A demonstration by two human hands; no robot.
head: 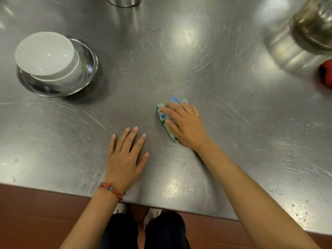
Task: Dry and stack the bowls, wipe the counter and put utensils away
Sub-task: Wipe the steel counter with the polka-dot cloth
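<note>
Nearest the camera, dark trouser legs (143, 232) and the toes of two pale shoes (151, 213) show below the counter edge, over a reddish-brown floor (36, 216); the rest of the body is cut off by the frame. The stainless-steel counter (224, 72) is brushed and scuffed with swirling scratches, glare patches and small water droplets toward its near right corner. The left hand (125, 157) lies flat on the steel close to the near edge, fingers straight and spread, holding nothing; a bracelet (111, 190) of red and blue beads circles its wrist. Just beyond and to the right, the right hand (183, 123) presses down on a bunched cloth (161, 114), light blue with green and dark-blue spots; the fingers lie extended over it, and much of the cloth is hidden under the palm. Farther back on the left, well apart from both hands, white ceramic bowls (45, 54), smooth and glossy, sit nested in a shallow shiny steel bowl (89, 63); how many white bowls are in the stack is hard to tell. At the far right a large blurred metal vessel (309, 29) and a red object (327, 72) are cut off by the frame, and a steel cylinder base (124, 0) is cropped at the top edge.
</note>
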